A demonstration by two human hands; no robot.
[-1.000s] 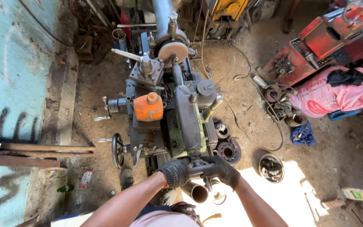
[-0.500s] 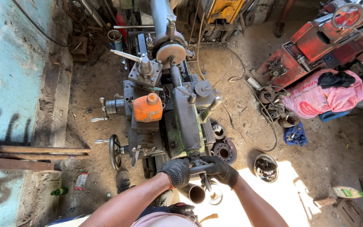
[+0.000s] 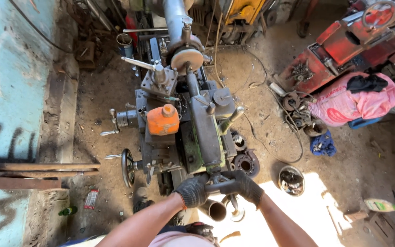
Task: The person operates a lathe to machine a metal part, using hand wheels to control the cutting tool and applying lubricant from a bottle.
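Note:
I look down on a greasy metal lathe (image 3: 193,123) standing on a dirt floor. Both my hands wear dark gloves. My left hand (image 3: 192,190) and my right hand (image 3: 243,185) both grip the dark crank handle (image 3: 219,185) at the near end of the lathe's tailstock (image 3: 206,132). An orange plastic bottle (image 3: 162,120) stands on the lathe's carriage, beyond my left hand. A round chuck plate (image 3: 187,58) sits at the far end.
A metal pipe (image 3: 216,210) and a flanged ring (image 3: 247,163) lie near my hands. A metal bowl (image 3: 291,180) holds small parts at the right. A pink sack (image 3: 353,103) and a red machine (image 3: 344,45) stand at the far right. A blue wall (image 3: 5,91) runs along the left.
My hands stay on the crank handle. The view has shifted slightly, so the lathe sits a little higher and further right in frame.

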